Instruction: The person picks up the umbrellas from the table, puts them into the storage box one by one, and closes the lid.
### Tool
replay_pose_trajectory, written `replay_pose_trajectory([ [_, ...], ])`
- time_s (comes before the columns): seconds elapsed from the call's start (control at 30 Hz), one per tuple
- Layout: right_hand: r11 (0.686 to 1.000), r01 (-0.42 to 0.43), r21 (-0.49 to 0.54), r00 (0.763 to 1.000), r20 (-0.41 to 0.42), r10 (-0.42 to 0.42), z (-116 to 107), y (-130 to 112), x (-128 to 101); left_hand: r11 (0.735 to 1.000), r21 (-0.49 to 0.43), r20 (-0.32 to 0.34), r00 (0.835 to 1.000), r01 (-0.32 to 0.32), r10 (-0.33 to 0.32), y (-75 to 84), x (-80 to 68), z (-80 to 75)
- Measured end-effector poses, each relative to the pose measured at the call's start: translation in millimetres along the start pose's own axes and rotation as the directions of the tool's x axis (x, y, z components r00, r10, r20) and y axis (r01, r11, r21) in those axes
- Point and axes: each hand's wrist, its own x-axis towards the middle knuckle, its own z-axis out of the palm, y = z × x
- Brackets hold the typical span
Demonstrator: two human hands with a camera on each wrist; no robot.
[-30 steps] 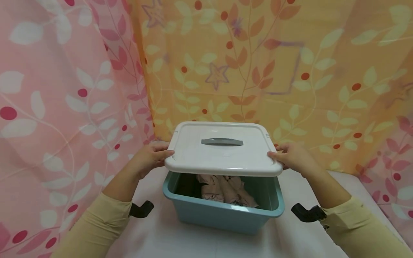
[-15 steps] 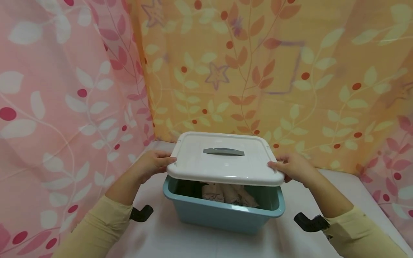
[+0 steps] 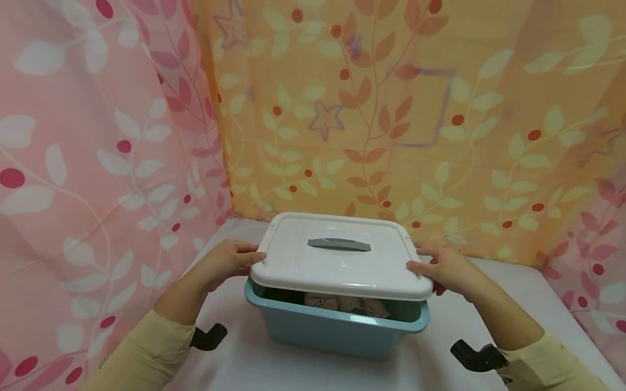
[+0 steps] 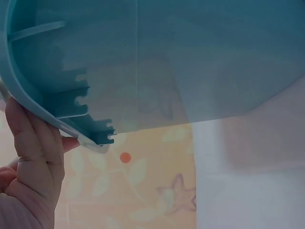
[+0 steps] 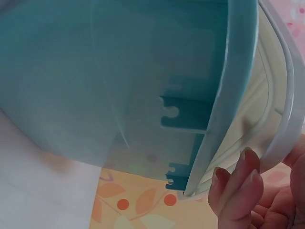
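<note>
Lid [image 3: 337,255] is hovering just above the bin [image 3: 337,326], my left hand [image 3: 226,260] and right hand [image 3: 442,269] gripping its ends, not yet seated.

The lid [image 3: 337,255] covers most of the bin [image 3: 337,326], so only a sliver of the crumpled cloth [image 3: 342,304] shows in the near gap. What the cloth is can't be told. The left hand [image 3: 227,260] and right hand [image 3: 442,269] hide their fingertips under the lid's rim. In both wrist views the bin is cut off by the frame, and the forearms run off the bottom edge.
</note>
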Motion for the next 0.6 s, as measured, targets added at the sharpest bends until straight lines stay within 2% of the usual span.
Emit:
replay_pose_trajectory([
  [0.33, 0.999, -0.024, 0.038, 1.0, 0.0, 0.024, 7.2, -0.2, -17.9, 0.997, 0.068, 0.021, 0.999, 0.028, -0.029, -0.9, -9.1, 0.1],
  [0.6, 0.997, -0.059, 0.055, 0.998, 0.02, 0.058, 14.5, 3.3, -29.1, 0.995, 0.088, 0.024, 0.999, 0.044, -0.046, -0.5, -16.7, -1.7],
])
